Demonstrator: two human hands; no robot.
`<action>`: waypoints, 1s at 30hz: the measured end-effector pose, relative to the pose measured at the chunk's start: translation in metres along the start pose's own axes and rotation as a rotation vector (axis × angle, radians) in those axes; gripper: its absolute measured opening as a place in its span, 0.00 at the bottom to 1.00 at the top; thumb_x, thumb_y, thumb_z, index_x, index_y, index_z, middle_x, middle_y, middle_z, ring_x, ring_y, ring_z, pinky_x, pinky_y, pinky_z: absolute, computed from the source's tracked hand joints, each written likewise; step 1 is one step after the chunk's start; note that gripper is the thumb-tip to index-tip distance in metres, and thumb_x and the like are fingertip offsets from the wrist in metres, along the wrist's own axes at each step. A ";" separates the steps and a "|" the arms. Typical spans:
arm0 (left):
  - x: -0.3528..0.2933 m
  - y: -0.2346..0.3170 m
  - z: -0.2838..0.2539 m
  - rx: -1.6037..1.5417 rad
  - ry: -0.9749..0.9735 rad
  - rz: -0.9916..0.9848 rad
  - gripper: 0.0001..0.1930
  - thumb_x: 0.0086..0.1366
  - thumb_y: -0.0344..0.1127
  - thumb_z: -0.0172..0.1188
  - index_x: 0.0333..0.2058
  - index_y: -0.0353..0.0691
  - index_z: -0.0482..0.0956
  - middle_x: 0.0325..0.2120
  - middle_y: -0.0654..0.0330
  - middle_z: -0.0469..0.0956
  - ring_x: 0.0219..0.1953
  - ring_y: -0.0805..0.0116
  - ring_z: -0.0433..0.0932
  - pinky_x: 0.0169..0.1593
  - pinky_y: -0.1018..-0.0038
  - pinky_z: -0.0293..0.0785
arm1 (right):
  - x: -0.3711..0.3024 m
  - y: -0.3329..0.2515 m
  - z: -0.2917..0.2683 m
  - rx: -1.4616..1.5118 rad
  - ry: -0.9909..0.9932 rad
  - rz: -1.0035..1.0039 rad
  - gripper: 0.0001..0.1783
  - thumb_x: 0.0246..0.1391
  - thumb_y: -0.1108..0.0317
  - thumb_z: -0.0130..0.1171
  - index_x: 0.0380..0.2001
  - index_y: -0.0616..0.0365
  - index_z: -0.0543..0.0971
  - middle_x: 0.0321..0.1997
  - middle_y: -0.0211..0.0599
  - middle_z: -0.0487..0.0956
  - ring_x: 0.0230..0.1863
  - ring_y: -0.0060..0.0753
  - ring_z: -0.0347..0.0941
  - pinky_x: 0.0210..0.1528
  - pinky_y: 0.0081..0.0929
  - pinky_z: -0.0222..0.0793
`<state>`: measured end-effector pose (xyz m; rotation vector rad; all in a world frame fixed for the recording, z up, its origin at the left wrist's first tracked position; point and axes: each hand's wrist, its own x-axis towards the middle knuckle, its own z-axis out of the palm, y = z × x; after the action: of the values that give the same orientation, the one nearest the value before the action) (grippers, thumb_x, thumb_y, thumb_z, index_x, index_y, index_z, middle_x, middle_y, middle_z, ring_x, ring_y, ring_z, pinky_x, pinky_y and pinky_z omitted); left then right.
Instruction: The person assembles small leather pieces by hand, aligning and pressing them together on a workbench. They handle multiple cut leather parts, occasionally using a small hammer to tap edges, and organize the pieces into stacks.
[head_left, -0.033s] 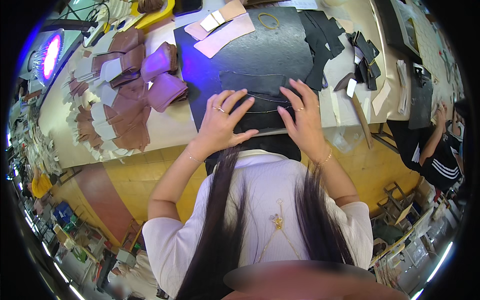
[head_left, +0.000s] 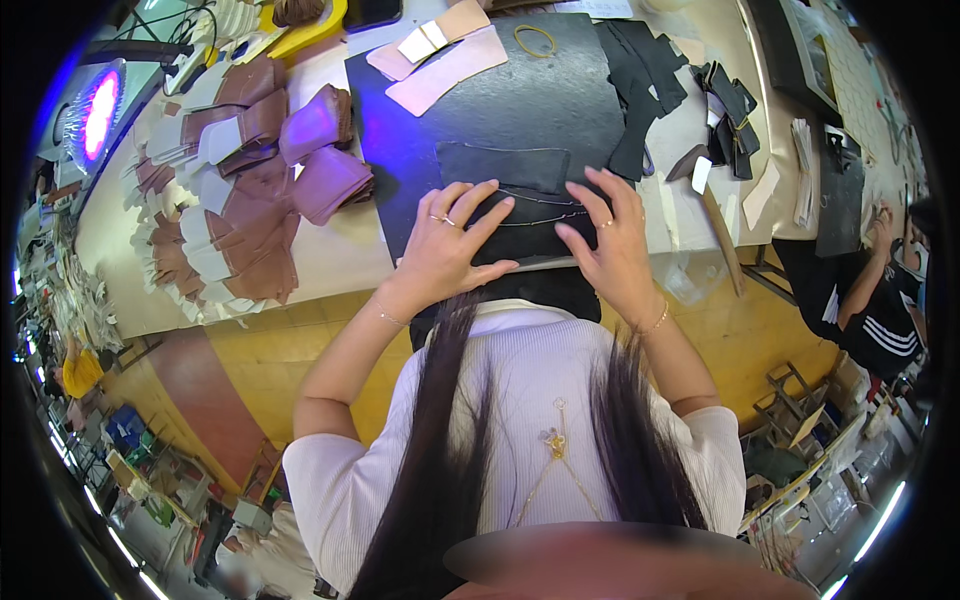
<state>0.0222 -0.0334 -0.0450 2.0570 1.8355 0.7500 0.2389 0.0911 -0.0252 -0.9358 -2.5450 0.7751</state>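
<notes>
A flat black piece [head_left: 530,240], perhaps leather, lies at the table's near edge, with light lines running across its upper part. Another black panel [head_left: 505,165] with a pale curved top edge adjoins it on the far side. My left hand [head_left: 445,240] rests at the left end of the near piece, fingers spread and thumb stretched along it. At the right end is my right hand [head_left: 615,235], its fingers apart and thumb pointing inward. Neither hand grips anything. Beneath these pieces is a large dark mat [head_left: 460,110].
Fanned stacks of brown pieces [head_left: 250,190] cover the table's left. Pale pink strips [head_left: 445,75] and a yellow rubber band [head_left: 535,41] lie on the mat's far part. Black scraps [head_left: 640,85] and a wooden stick [head_left: 722,240] lie right. Another person's arm [head_left: 865,275] is at far right.
My right hand has shifted very slightly to the right, its index finger a little farther from the panel. My left hand stays almost in place.
</notes>
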 end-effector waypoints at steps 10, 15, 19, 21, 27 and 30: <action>0.014 -0.002 0.000 0.051 -0.186 -0.031 0.30 0.53 0.52 0.72 0.52 0.45 0.77 0.49 0.57 0.71 0.55 0.53 0.66 0.59 0.55 0.56 | -0.007 0.001 -0.001 -0.086 -0.196 0.100 0.21 0.48 0.63 0.70 0.45 0.54 0.78 0.45 0.36 0.72 0.49 0.43 0.69 0.52 0.42 0.63; 0.014 -0.001 -0.012 -0.006 -0.022 -0.075 0.29 0.52 0.49 0.74 0.51 0.45 0.77 0.48 0.57 0.73 0.54 0.55 0.68 0.58 0.57 0.57 | 0.018 0.001 -0.006 0.287 -0.345 -0.028 0.11 0.51 0.70 0.66 0.38 0.57 0.77 0.38 0.40 0.74 0.40 0.48 0.73 0.44 0.39 0.69; 0.022 -0.011 -0.027 -0.044 0.219 -0.165 0.31 0.51 0.48 0.74 0.52 0.45 0.76 0.45 0.56 0.74 0.51 0.55 0.71 0.57 0.57 0.60 | 0.061 0.006 -0.007 0.314 -0.237 -0.118 0.11 0.51 0.70 0.66 0.38 0.58 0.77 0.35 0.42 0.76 0.40 0.48 0.75 0.42 0.37 0.71; 0.034 -0.021 -0.031 0.003 0.347 -0.206 0.27 0.55 0.43 0.72 0.52 0.41 0.77 0.44 0.53 0.75 0.49 0.53 0.73 0.54 0.60 0.65 | 0.089 0.011 -0.009 0.101 -0.196 -0.141 0.12 0.51 0.68 0.68 0.38 0.58 0.81 0.43 0.39 0.79 0.45 0.43 0.76 0.46 0.32 0.71; 0.113 -0.069 -0.016 0.151 0.317 -0.281 0.19 0.58 0.38 0.68 0.46 0.35 0.81 0.46 0.49 0.77 0.48 0.49 0.76 0.51 0.61 0.74 | 0.116 -0.002 0.002 0.265 0.145 -0.184 0.15 0.51 0.66 0.69 0.42 0.56 0.83 0.48 0.36 0.78 0.51 0.42 0.73 0.53 0.33 0.69; 0.145 -0.078 0.002 0.354 0.265 -0.235 0.15 0.60 0.39 0.65 0.40 0.35 0.82 0.42 0.49 0.78 0.46 0.51 0.78 0.49 0.60 0.76 | 0.110 -0.004 0.000 0.246 0.144 -0.163 0.12 0.53 0.67 0.68 0.41 0.57 0.84 0.49 0.36 0.79 0.51 0.39 0.76 0.52 0.30 0.72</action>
<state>-0.0337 0.1213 -0.0607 1.9587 2.4615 0.7014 0.1562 0.1626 -0.0108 -0.6705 -2.3034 0.9099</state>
